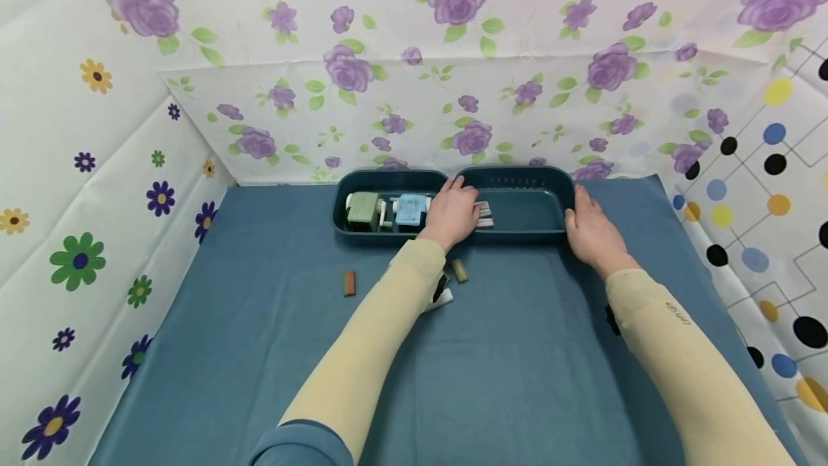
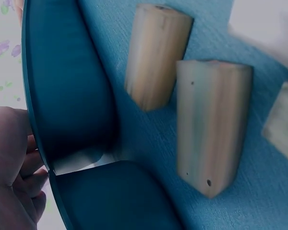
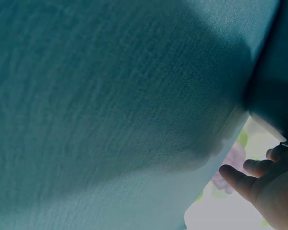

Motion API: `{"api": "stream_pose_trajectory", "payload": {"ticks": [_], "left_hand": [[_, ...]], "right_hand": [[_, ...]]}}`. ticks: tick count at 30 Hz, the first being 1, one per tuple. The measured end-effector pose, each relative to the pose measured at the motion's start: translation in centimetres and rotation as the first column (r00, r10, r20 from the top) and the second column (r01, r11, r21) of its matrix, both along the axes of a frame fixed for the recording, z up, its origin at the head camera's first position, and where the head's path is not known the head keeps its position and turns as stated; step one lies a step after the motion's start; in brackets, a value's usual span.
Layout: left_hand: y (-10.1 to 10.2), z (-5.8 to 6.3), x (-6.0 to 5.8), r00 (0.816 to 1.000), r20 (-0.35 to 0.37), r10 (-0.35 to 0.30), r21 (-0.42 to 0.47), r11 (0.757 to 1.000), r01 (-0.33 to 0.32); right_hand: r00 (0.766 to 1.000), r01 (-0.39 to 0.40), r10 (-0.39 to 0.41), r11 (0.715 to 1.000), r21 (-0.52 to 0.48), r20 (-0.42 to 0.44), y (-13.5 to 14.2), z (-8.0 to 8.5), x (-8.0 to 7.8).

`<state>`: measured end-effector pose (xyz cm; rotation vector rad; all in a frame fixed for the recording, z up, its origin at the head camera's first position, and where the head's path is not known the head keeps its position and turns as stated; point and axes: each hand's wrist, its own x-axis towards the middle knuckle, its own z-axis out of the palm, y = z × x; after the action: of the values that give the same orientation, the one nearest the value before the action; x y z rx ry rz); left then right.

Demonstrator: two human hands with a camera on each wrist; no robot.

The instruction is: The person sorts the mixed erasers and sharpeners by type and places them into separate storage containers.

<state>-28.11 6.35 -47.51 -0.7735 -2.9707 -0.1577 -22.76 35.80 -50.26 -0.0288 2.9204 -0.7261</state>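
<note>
Two dark teal trays stand end to end against the back wall. My left hand (image 1: 449, 213) reaches over their meeting ends, its fingers curled at the left end of the right tray (image 1: 520, 236). Coloured sticks (image 1: 484, 216) lie in that tray beside the hand. At its right end my right hand (image 1: 596, 232) rests against the outer wall, thumb and fingers extended in the right wrist view. The left tray (image 1: 369, 237) holds a green box with a crank (image 1: 364, 211) and a light blue one (image 1: 410, 211), which look like hand-crank pencil sharpeners.
Before the trays, on the blue cloth (image 1: 272, 351), lie an orange-brown block (image 1: 349, 283), a tan striped block (image 1: 459, 270) and a white piece (image 1: 441, 300). Another striped block (image 2: 213, 124) shows in the left wrist view. Patterned sheets (image 1: 414, 113) border the back and sides.
</note>
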Motion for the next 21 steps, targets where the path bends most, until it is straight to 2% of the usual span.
{"api": "stream_pose_trajectory", "payload": {"ticks": [7, 21], "left_hand": [[-0.21, 0.35, 0.06, 1.000, -0.013, -0.009, -0.020, 1.000, 0.009], [-0.67, 0.67, 0.41, 1.000, 0.014, -0.010, -0.029, 1.000, 0.010]], "right_hand": [[1.000, -0.005, 0.005, 1.000, -0.002, -0.004, 0.02, 0.19, 0.01], [1.000, -0.009, 0.009, 1.000, -0.003, -0.019, -0.02, -0.05, 0.04]]}}
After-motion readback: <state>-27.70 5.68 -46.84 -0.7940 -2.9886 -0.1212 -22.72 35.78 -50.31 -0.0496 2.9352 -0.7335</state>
